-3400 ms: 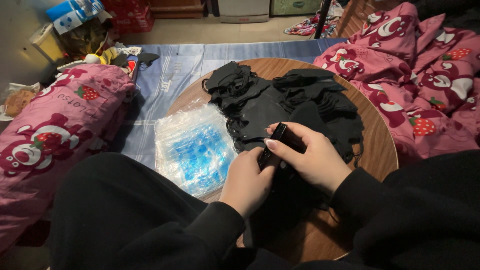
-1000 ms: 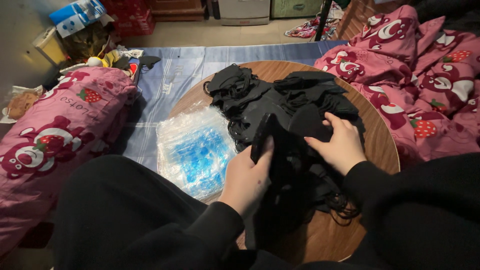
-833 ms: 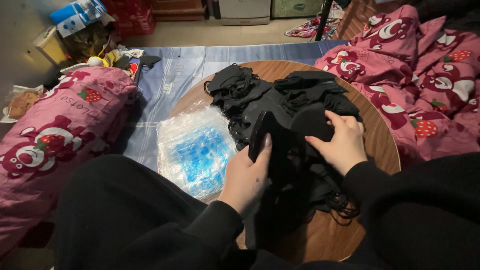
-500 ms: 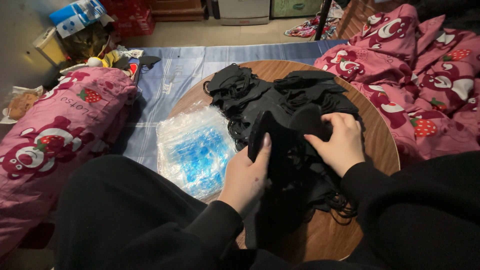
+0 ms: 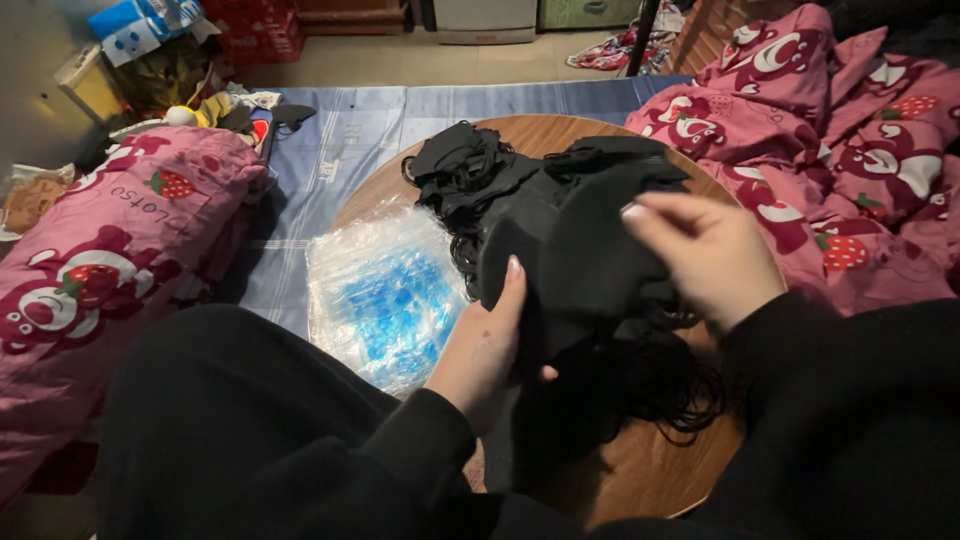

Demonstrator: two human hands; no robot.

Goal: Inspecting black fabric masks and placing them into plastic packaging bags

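Now | black cloth piece [image 5: 585, 250] | between left hand [image 5: 485, 345], right hand [image 5: 705, 255]

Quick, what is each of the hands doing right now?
Left hand: closed on the soft black fabric piece, gripping its left edge.
Right hand: closed on the same black fabric piece, pinching its upper right side.

Both arms wear long black sleeves with ribbed cuffs at the wrists. The left hand [image 5: 487, 345] and right hand [image 5: 705, 255] are bare (no gloves or rings visible). Dark trousers cover the legs.
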